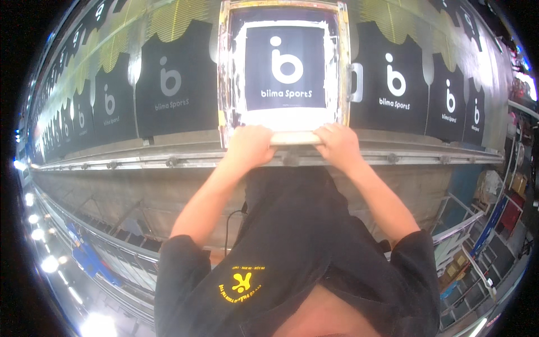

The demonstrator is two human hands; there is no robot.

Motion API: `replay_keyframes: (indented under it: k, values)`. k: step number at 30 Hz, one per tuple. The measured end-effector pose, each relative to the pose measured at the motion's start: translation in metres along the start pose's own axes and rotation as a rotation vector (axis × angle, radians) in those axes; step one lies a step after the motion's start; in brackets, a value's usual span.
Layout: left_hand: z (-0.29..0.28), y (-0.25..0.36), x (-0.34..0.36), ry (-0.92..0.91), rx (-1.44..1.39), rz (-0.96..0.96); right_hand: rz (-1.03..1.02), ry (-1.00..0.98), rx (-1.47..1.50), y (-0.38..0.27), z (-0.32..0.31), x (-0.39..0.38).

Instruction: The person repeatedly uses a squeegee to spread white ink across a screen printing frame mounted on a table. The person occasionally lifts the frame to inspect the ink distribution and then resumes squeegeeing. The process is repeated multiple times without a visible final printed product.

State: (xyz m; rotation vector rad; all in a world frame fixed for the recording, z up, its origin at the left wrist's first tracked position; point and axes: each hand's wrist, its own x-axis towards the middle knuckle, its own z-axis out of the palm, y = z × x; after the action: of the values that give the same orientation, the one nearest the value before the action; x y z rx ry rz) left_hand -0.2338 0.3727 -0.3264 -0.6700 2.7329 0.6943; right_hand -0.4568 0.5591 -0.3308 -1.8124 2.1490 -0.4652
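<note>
Both my hands are closed on a pale squeegee (294,138) that lies crosswise at the near end of a screen-printing frame (224,73). My left hand (251,145) grips its left end, and my right hand (340,142) wraps round the right end. Just beyond the squeegee a band of white ink (286,118) stretches across the mesh. The dark stencil window (258,67) in the frame shows a pale rounded logo with lettering below it. The squeegee's blade edge is hidden from view.
Black cut garment panels (193,62) with pale logos lie along the long table on both sides of the frame. A metal rail (185,163) edges the table's near side. A handle (356,82) juts from the frame's right side. Racks and boxes (453,269) stand at the right.
</note>
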Motion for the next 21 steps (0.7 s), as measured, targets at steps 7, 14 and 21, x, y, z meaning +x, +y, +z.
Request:
replay_keyframes:
  k: [7,14,21]
  values:
    - [-0.128,-0.078,0.200,-0.067,0.100,-0.023,0.076,0.020,-0.090,0.080,-0.049,0.211]
    - [-0.163,-0.116,0.298,0.029,0.183,-0.051,0.323,-0.098,-0.212,0.115,-0.059,0.325]
    - [-0.089,-0.094,0.216,0.116,0.122,-0.097,0.249,0.030,-0.236,0.091,-0.002,0.232]
